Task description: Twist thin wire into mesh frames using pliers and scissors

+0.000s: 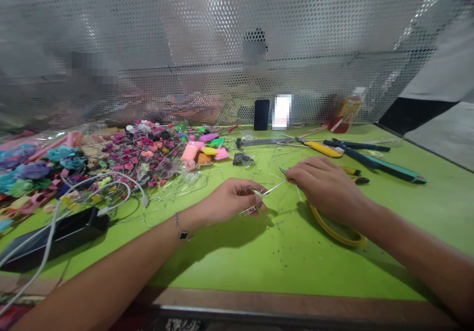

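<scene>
Across the lime-green worktable (289,264), a heap of small wire-stemmed flowers (142,155) lies left and teal-handled pliers (385,169) lie right, both within easy reach; the left hand (229,200) pinches a thin, shiny wire (274,187) between its fingertips; the curled right hand (326,187) grasps a fine metal strand (283,171) just beside it, above yellow-handled scissors (335,232).

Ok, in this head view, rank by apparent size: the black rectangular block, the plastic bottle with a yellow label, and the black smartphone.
Largest to smallest:
1. Black rectangular block, though it sits nearest the camera
2. Plastic bottle with a yellow label
3. Black smartphone
</scene>
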Motion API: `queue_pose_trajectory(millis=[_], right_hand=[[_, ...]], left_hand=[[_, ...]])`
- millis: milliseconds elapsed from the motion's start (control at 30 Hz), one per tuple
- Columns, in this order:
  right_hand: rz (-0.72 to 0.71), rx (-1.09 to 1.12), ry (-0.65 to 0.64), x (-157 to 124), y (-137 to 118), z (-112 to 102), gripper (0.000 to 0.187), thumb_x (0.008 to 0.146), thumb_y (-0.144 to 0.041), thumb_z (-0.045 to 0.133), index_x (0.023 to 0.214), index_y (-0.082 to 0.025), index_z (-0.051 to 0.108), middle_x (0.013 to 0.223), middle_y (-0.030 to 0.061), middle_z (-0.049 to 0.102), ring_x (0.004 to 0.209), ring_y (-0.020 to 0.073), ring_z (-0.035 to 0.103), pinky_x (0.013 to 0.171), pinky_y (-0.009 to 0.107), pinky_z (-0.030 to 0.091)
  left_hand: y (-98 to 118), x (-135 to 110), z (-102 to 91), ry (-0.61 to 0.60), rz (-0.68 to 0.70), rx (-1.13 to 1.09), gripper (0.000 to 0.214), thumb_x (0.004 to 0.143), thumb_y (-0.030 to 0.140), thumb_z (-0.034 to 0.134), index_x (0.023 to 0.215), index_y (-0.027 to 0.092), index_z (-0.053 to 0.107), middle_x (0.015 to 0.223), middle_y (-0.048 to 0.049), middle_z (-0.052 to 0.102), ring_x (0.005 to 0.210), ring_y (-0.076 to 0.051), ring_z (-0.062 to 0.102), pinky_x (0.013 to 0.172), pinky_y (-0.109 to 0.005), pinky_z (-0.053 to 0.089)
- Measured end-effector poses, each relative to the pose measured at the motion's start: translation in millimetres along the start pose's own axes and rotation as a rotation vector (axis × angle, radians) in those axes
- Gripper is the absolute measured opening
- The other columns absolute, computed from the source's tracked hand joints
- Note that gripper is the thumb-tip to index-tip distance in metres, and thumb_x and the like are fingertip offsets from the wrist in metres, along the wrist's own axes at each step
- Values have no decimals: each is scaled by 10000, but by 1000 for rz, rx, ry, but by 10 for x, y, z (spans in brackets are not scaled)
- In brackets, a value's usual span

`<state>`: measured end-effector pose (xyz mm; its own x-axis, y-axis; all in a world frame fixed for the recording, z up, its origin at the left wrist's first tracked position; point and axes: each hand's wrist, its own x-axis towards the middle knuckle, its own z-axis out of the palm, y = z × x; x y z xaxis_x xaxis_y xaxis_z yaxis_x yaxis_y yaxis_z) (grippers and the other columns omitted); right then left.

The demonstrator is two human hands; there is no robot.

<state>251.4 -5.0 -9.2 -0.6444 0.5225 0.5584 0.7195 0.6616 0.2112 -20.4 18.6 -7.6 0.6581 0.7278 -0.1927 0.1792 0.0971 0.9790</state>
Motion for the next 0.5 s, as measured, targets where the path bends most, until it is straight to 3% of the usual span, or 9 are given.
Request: queue_pose_trajectory(millis=[267,500], right_hand=[[15,22,4,10,-38,-3,199,1029,-66,505,999,-164,675,924,96,763,869,256,648,804,365,431],[30,60,31,9,-46,38,203,1036,-92,503,946,-176,664,863,76,737,844,241,634,802,350,429]], left_hand=[[4,-7,25,-21,31,25,170,901,292,731,976,141,756,898,-80,787,704,-136,671,708,-286,521],[21,-23,38,-26,60,32,187,882,319,724,850,135,741,808,-77,767,656,-133,617,653,-280,475]])
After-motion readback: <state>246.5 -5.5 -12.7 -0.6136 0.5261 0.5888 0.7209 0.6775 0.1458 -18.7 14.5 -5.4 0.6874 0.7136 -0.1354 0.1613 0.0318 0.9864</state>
